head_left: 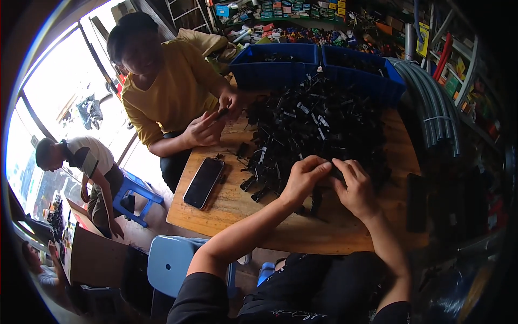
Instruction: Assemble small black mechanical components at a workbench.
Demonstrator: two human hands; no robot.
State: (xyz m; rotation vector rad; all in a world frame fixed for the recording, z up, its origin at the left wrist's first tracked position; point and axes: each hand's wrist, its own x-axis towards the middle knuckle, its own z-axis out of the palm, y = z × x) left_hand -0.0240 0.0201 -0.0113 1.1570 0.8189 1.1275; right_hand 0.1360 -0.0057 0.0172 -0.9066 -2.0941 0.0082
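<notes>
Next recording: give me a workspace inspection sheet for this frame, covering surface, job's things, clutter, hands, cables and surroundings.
Surface: wooden table, largely covered.
Job's things: big heap of small black plastic parts; two blue bins behind it.
Clutter: dark phone lying flat at the table's left side.
Hands: left hand and right hand close together at the heap's near edge, fingers on a black part; grip unclear.
Cables: bundle of grey tubing at right.
Surroundings: person in yellow top opposite handling a part; stocked shelves; blue stool.
</notes>
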